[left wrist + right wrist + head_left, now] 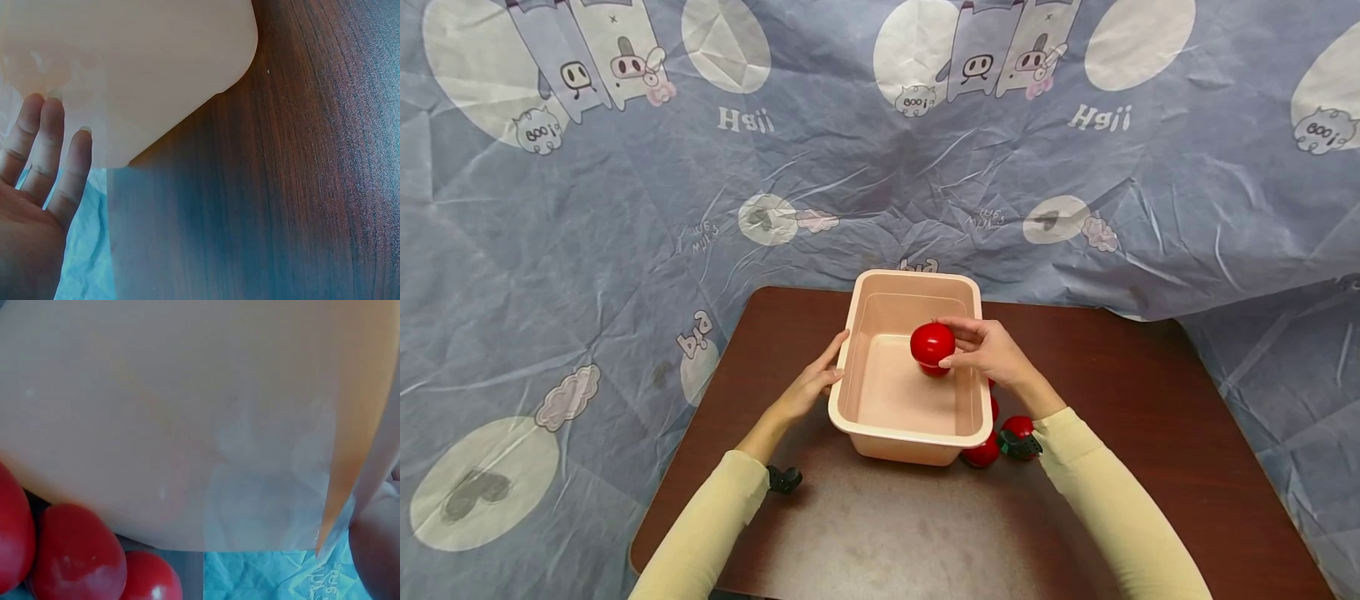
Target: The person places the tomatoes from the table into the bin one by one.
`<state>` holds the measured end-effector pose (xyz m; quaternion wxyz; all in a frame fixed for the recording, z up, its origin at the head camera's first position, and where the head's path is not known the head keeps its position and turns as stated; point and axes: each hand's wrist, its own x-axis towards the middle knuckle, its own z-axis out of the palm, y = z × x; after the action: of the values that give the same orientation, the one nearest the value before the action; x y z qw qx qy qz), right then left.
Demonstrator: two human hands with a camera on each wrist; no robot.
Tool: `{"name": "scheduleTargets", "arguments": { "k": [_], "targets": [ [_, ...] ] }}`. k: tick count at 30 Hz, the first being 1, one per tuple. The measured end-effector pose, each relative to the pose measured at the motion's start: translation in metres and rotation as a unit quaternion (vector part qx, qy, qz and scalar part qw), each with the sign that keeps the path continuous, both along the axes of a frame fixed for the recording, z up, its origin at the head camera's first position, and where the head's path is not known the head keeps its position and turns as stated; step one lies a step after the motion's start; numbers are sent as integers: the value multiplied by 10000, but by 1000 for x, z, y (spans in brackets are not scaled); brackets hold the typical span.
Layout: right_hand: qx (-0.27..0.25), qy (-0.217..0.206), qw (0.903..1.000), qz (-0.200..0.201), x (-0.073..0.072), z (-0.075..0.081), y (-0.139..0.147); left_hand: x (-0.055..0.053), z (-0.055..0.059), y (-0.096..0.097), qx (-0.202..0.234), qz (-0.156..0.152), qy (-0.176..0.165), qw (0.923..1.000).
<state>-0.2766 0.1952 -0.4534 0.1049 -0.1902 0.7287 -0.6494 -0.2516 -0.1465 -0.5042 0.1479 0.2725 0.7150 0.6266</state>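
A pale pink plastic basin (912, 437) stands on the table in the head view. My left hand (805, 387) touches its left outer side; in the left wrist view the fingers (49, 147) lie nearly straight against the wall. My right hand (988, 354) reaches over the right rim and holds a shiny red tomato (932, 343) between thumb and fingers, inside the basin. A smaller red patch shows just under that tomato; I cannot tell if it is another one or a reflection. The basin wall hides the held tomato in the right wrist view.
Several red tomatoes (78, 553) lie along the basin's right side, partly hidden by it and by the right wrist. Black wrist straps (786, 480) show at both sleeves. Behind the brown table (1120, 375) hangs a wrinkled blue printed cloth (835, 158).
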Motion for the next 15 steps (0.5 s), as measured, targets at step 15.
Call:
{"name": "scheduleTargets", "arguments": {
  "k": [15],
  "targets": [
    [1429,963,9843,388,3,4,-11,0,0,0,37,-43,-23,10000]
  ]
}}
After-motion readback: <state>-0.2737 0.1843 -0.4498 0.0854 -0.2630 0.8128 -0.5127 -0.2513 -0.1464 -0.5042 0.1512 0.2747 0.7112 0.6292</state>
